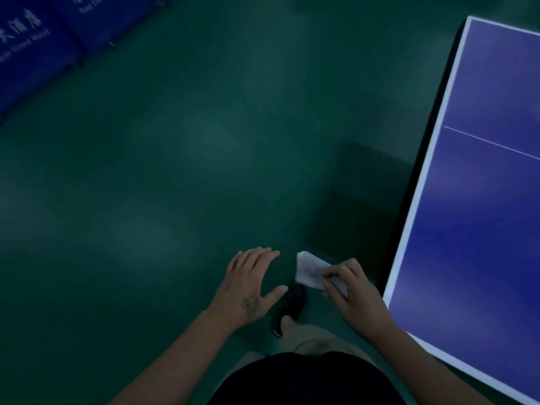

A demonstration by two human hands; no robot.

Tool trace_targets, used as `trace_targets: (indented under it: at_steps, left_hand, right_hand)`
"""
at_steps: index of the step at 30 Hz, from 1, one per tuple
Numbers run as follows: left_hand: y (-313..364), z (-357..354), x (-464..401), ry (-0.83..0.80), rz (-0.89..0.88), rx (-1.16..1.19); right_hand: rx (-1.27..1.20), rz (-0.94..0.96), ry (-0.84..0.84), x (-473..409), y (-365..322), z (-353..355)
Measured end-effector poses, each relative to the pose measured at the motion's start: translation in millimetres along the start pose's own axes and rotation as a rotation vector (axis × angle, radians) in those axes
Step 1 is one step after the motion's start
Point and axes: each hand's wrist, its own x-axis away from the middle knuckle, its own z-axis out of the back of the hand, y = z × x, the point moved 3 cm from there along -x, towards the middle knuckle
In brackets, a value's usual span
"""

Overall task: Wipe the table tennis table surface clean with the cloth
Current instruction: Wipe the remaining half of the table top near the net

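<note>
We see a green floor (175, 171) filling most of the frame. Along the right edge runs the blue surface (482, 229) with its white border and a thin white line crossing it in the upper right. In the upper left stand blue barriers (35, 48) with white lettering too blurred for us to read.

At the bottom centre we see our own dark top, tan trousers and a dark shoe (290, 308) on the floor between the two hands.

Our left hand (248, 285) hovers over the floor at lower centre, fingers spread and straight, its grip open and holding nothing. Our right hand (355, 290) sits just right of it, near the surface's white edge, its grip closed around the cloth (311, 271) with fingers and thumb curled over it. The cloth is white, folded, and sticks out to the upper left of that hand, over the floor and apart from the surface.
</note>
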Motion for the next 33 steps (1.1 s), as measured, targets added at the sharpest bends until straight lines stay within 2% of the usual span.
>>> trace_targets:
  at_steps: [8, 16, 23, 28, 33]
  left_hand:
    - [-17.6, 47.5, -93.2, 0.003, 0.07, -0.025]
    - [-34.2, 74.2, -188.7, -0.035, 0.008, -0.002]
    - [-77.7, 107.2, -293.3, -0.091, -0.121, -0.015]
    - [-112.4, 141.6, -361.8, -0.154, -0.214, -0.1]
    - [-130.5, 165.9, -428.0, -0.171, -0.342, -0.176]
  right_hand:
    - [-0.03, 0.092, -0.022, -119.3, 4.3, 9.7]
    - [0.013, 0.037, 0.029, -204.3, 16.1, 25.2]
    - [0.066, -0.089, 0.136, -280.0, 21.0, 27.1]
    - [0.118, -0.282, 0.229, -321.0, 23.4, 30.2]
    - [0.135, -0.37, 0.298, -361.3, 21.3, 36.7]
